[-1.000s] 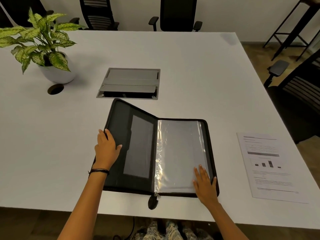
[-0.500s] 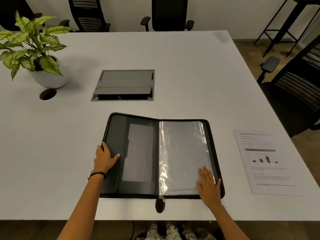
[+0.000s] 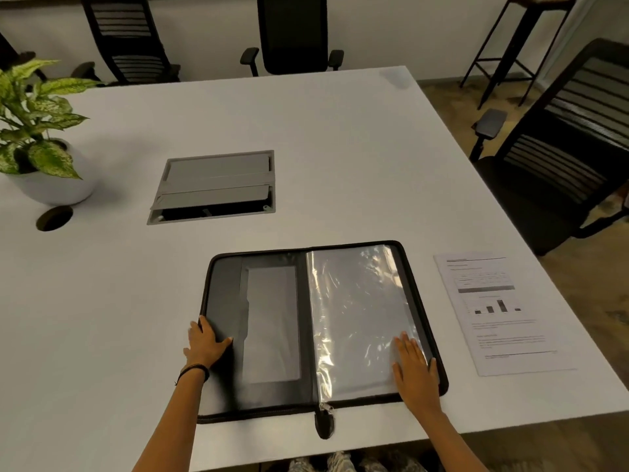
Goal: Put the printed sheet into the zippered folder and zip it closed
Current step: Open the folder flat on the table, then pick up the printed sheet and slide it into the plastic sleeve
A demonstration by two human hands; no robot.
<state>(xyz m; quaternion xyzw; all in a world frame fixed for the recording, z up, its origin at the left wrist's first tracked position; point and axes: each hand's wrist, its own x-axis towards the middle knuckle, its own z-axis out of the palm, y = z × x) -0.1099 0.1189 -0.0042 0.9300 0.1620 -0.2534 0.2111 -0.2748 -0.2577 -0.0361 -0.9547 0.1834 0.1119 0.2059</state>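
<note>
Zippered folder (image 3: 316, 332) lay fully open and flat on the white table (image 3: 102, 318), spine toward the person. Both hands were pinning it, probably so the covers wouldn't spring back or slide. Left hand (image 3: 205, 344): fingers curled over the outer left edge, thumb spread across the dark inner cover, a light clamp on that edge. Right hand (image 3: 413, 366): flat, fingers extended and together, palm down on the clear plastic sleeve (image 3: 357, 311) near its lower right corner; holding nothing, just pressing. Printed sheet (image 3: 493, 311) sat on the table to the right of the right fingertips, just beside the folder, not touching it, untouched. Zipper pull (image 3: 324, 422) hung off the near edge, between the two wrists. Loading looked not yet started; the right hand seemed the natural one to reach for the sheet.
</note>
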